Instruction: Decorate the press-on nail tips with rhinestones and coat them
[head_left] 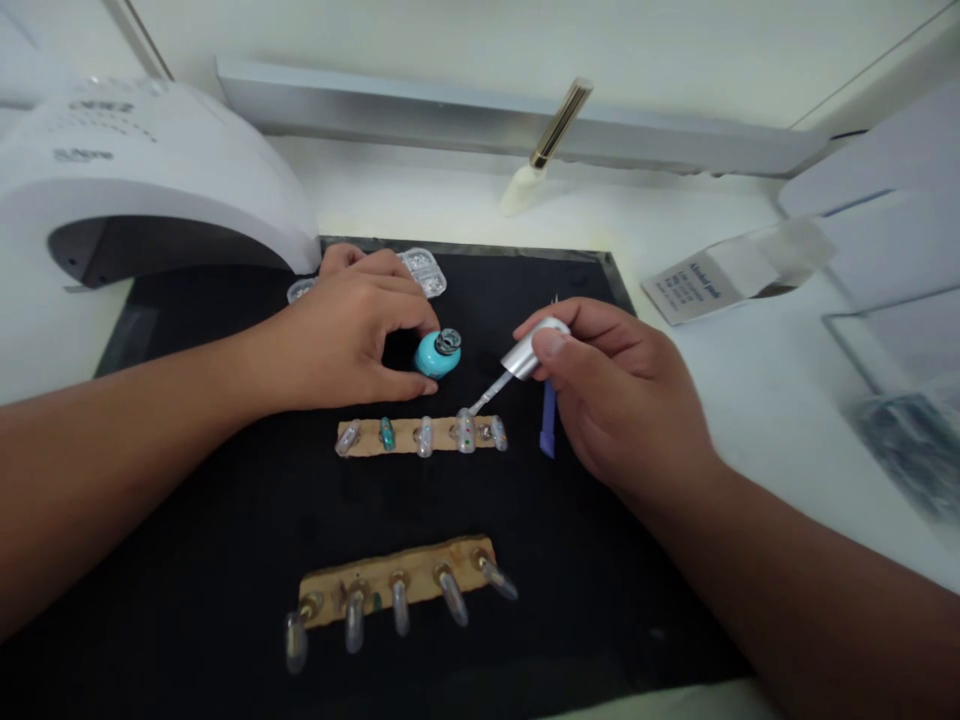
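Observation:
My right hand [622, 390] grips a silver-capped polish brush [525, 350], its bristle tip at the upper end of a glittery nail tip [466, 434]. That tip sits on a tan strip [406, 437] with several decorated nail tips, one of them teal [387, 433]. My left hand [352, 335] curves round a turquoise bottle [433, 355] with an open neck, fingers and thumb at its left side. A purple stick [548, 420] lies beside my right hand. Nearer to me, a second tan strip [420, 570] bears several long clear tips.
A white lamp [202, 150] stands at the back left, near a clear case of small pieces [424, 272] behind my left hand. A gold-capped bottle [525, 185] stands at the back. An alcohol pad box [697, 285] lies on the right. Black mat [315, 510] underneath.

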